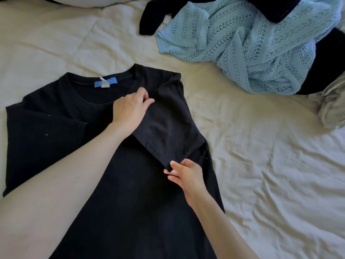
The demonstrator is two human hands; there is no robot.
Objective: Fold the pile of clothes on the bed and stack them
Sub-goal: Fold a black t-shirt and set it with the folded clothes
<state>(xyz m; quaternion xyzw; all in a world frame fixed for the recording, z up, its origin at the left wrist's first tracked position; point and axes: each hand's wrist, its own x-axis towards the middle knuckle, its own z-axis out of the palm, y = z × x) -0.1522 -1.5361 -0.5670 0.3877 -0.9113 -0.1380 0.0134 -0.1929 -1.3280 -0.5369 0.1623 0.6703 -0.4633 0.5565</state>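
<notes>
- A black T-shirt [130,184] lies flat on the cream bedsheet [270,174], filling the left and lower middle of the frame, its neck toward the top.
- A blue label [103,84] with a small white tag shows inside the collar.
- The shirt's right-hand sleeve [168,124] is folded inward over the body of the shirt.
- The left hand [130,109], at the centre of the frame, pinches the upper edge of that folded sleeve near the collar, fingers curled on the cloth.
- The right hand [186,174], lower and a little to the right, pinches the bottom corner of the sleeve between thumb and fingers.
- In the upper right lies the unfolded pile: a light blue open-knit sweater [252,45], dark garments [155,17] beneath and around it, and a grey garment [332,111] at the right edge.
- A pillow [74,1] shows at the top left edge.
</notes>
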